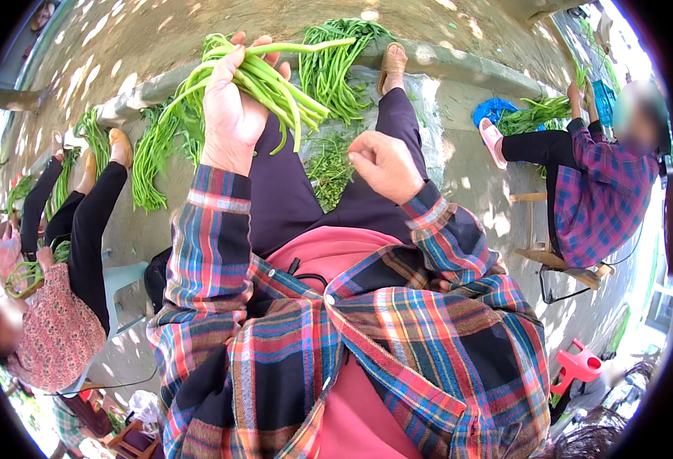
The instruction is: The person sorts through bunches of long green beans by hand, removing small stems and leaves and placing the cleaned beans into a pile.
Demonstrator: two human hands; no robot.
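My left hand point(237, 111) is raised ahead of me, its fingers wrapped round a bunch of long green stems point(279, 88). The stems fan out on both sides of the palm, and one pale stem sticks out far to the right. Lower and to the right, above my lap, my right hand point(388, 164) is closed with the fingers curled in. Whatever it may hold is hidden. Between my legs a heap of small cut leaves and stems point(329, 164) lies on the ground. A large pile of long leafy greens point(336, 73) rests beyond it, beside my sandalled foot point(392, 65).
More green stems point(151, 164) lie to my left. A low kerb point(474, 70) runs across the far side. On the right a person in a checked shirt point(608, 180) sits by greens on a blue bag point(493, 111). Another person in a patterned top point(65, 325) sits at left.
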